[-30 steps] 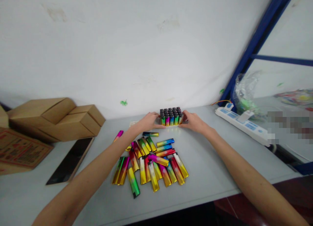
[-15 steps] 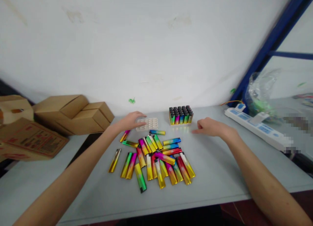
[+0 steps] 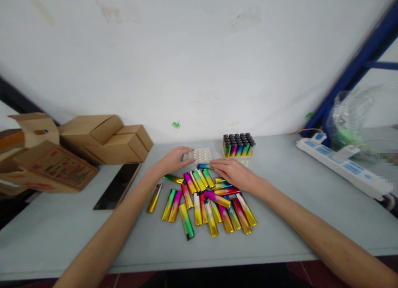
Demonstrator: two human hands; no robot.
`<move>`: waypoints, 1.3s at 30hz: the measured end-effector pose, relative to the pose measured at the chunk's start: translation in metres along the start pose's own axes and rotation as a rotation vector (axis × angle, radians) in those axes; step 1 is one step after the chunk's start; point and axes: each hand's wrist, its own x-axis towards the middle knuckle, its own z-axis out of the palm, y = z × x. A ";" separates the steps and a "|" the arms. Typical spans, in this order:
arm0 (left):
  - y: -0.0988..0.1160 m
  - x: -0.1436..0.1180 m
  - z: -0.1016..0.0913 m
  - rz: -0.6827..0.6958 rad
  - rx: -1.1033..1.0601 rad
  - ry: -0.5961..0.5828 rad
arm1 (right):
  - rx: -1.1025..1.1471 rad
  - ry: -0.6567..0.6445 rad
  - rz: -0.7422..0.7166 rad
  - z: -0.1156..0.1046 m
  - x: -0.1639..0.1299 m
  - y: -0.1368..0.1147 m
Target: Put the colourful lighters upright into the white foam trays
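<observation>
My left hand point(image 3: 174, 160) is at the left end of a white tray point(image 3: 203, 155) with rows of round holes, its thumb and fingers around that end. Close by, just in front of the tray, lies a blue and yellow lighter point(image 3: 203, 166). My right hand point(image 3: 231, 172) reaches over the far right of the lighter pile, fingers stretched out, fingertips at the right end of that lighter and covering it. Loose metallic lighters point(image 3: 211, 221) in many colours lie in a heap nearer me. Some lighters under my right hand are partly hidden.
A filled tray of upright black-topped lighters point(image 3: 239, 146) stands by the wall at right. Cardboard boxes point(image 3: 102, 140) and a dark phone-like slab point(image 3: 118, 186) are on the left. A white power strip point(image 3: 342, 165) runs along the right, near a clear plastic bag point(image 3: 351, 122).
My right hand has moved left from beside the filled tray to the lighter near the white tray. My left hand stays at the white tray. The view has shifted slightly.
</observation>
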 end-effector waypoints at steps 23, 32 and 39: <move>0.028 -0.007 0.032 0.006 -0.019 0.091 | 0.890 0.308 0.535 -0.024 -0.015 0.008; 0.029 -0.008 0.036 -0.015 -0.058 0.117 | 1.402 0.327 0.702 -0.025 -0.011 -0.003; 0.029 -0.008 0.036 -0.005 -0.086 0.149 | 1.440 0.268 0.705 -0.024 -0.012 -0.005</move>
